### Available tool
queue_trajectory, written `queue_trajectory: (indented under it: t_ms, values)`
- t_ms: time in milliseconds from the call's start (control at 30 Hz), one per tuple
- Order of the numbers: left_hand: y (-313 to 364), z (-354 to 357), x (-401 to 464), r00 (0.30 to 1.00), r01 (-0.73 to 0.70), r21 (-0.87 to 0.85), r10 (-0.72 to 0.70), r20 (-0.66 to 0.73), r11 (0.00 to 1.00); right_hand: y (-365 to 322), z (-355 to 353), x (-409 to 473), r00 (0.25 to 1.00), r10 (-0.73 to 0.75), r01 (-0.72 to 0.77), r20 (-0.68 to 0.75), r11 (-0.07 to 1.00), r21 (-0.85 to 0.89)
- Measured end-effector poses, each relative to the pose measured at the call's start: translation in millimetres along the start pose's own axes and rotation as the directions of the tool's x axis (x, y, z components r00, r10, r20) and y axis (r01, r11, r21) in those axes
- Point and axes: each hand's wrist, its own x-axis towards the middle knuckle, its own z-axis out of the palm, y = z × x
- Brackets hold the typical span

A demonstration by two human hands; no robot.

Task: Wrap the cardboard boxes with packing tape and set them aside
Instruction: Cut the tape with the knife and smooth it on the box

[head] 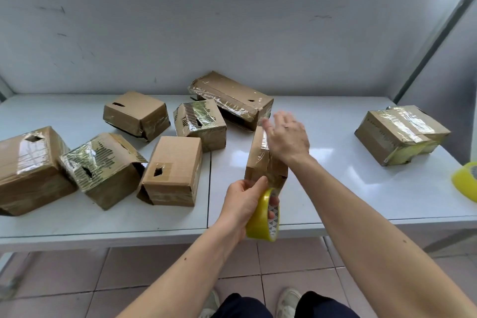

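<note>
1. Head view is showing me a glossy white table (335,188), and I am seeing a small brown cardboard box (260,160) standing on end near its centre, sheathed in crinkled clear tape.
2. At 6 o'clock from that box, the left hand (242,206) is curling round a yellow tape roll (262,217), thumb pressing toward the box's lower edge.
3. The right hand (289,137) is lying flat against the box's top, fingers straight and spread, forearm reaching in from 5 o'clock.
4. Six dented, tape-wrapped boxes (173,170) are crowding 9 to 11 o'clock; another taped box (400,134) is sitting at 3 o'clock.
</note>
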Motion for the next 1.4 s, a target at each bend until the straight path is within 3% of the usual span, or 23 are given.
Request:
queue_trajectory:
  t_ms: [100, 233, 267, 333, 400, 467, 567, 700, 867, 1100, 1200, 1267, 1400]
  values:
    - [-1.5, 1.3, 1.2, 1.000, -0.008, -0.005, 0.008, -0.001, 1.000, -6.2, 21.2, -9.2, 0.968, -0.004, 0.033, 0.251, 0.993, -0.109]
    - [-2.6, -1.9, -2.8, 1.000, -0.015, 0.000, 0.015, -0.015, 1.000, -6.8, 29.4, -12.0, 0.976, 0.021, 0.018, 0.216, 0.984, -0.175]
    - [-2.8, -3.2, -4.0, 1.000, -0.012, -0.005, 0.012, -0.019, 1.000, -7.1, 29.6, -10.6, 0.979, 0.009, 0.017, 0.201, 0.992, -0.128]
    - [-2.4, -4.6, -5.8, 1.000, -0.009, -0.017, 0.009, -0.020, 1.000, -1.3, 20.2, -11.1, 0.987, -0.011, -0.021, 0.160, 0.980, 0.200]
    - [-2.1, -5.2, -8.0, 1.000, -0.002, -0.041, 0.002, 0.007, 0.999, 20.9, 6.4, -20.4, 0.990, -0.042, -0.041, 0.138, 0.835, 0.549]
    - [-1.0, -5.7, -10.5, 0.999, 0.004, -0.075, -0.002, 0.037, 0.997, 49.2, -1.9, -35.1, 0.954, -0.176, -0.001, 0.244, 0.810, 0.586]
    - [3.3, -5.8, -14.7, 0.998, 0.011, -0.092, -0.005, 0.066, 0.996, 84.5, -1.6, -43.9, 0.839, -0.364, 0.104, 0.405, 0.836, 0.539]
    - [7.7, -10.9, -15.0, 0.996, 0.024, -0.080, -0.018, 0.083, 0.996, 86.4, 4.0, -23.0, 0.833, -0.421, 0.229, 0.359, 0.853, 0.468]
    - [15.1, -23.4, -12.1, 0.993, -0.005, -0.106, 0.017, 0.114, 0.994, 82.6, 21.9, -14.4, 0.888, -0.438, 0.326, 0.142, 0.815, 0.479]
    - [46.0, -20.6, -11.4, 0.980, -0.110, -0.073, 0.121, 0.160, 0.991, 55.7, 22.8, -9.6, 0.979, -0.193, 0.096, 0.067, 0.723, 0.684]
    - [43.2, -14.9, -14.5, 0.989, -0.044, 0.158, 0.021, 0.143, 0.986, 44.9, 14.2, -9.1, 0.975, -0.101, -0.103, 0.199, 0.589, 0.802]
    - [36.4, -11.5, -13.8, 0.992, 0.019, 0.257, -0.050, 0.113, 0.966, 37.5, 6.2, -8.2, 0.958, -0.062, -0.195, 0.281, 0.580, 0.791]
    - [41.9, -8.0, -8.9, 0.991, 0.074, 0.189, -0.094, 0.098, 0.979, 26.5, -1.2, -8.8, 0.920, 0.050, -0.346, 0.388, 0.565, 0.749]
